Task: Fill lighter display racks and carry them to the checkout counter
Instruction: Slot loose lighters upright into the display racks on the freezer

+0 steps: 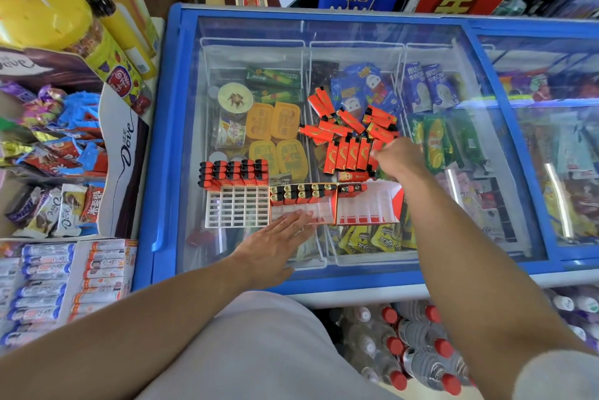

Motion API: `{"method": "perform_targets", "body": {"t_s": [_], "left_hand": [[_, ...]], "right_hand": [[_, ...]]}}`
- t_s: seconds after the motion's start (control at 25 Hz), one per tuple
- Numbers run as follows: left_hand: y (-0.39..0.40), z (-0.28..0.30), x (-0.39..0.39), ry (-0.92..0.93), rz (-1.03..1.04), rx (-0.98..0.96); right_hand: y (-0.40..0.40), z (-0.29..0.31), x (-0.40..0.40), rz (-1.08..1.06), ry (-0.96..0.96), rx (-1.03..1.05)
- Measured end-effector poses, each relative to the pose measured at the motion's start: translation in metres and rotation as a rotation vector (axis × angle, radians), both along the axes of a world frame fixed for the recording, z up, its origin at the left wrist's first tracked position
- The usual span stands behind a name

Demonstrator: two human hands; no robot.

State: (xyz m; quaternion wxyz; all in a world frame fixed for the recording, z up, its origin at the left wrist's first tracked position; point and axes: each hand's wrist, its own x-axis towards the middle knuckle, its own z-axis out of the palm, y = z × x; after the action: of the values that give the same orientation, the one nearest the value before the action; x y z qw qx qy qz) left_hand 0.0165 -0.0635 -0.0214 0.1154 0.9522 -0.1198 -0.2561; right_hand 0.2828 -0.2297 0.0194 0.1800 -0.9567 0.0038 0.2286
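Nearest me, my left hand [275, 245] lay flat on the freezer lid [324, 270], fingers straight, their tips touching the front edge of the middle rack [303, 206]. That rack held two short rows of lighters at its back. The white rack [236, 205] to its left carried a full block of lighters along its far side, and the right rack [368, 205] held only a few in its back corner. Farther out, my right hand [400, 158] reached the loose lighters [348, 130] scattered on the glass; its fingers were curled over the row's end, though I could not tell whether they gripped one.
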Motion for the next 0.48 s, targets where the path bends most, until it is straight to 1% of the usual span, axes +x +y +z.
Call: {"method": "perform_targets", "body": {"t_s": [0.08, 0.28, 0.48], "left_hand": [[0.003, 0.002, -0.005, 0.006, 0.005, 0.012], [0.002, -0.001, -0.003, 0.052, 0.049, -0.04], [0.0, -0.003, -0.001, 0.057, 0.055, -0.032]], "right_hand": [[0.004, -0.008, 0.007, -0.061, 0.095, -0.028], [0.005, -0.016, 0.022, -0.187, 0.208, 0.066], [0.004, -0.012, 0.022, -0.064, 0.114, -0.018]]}}
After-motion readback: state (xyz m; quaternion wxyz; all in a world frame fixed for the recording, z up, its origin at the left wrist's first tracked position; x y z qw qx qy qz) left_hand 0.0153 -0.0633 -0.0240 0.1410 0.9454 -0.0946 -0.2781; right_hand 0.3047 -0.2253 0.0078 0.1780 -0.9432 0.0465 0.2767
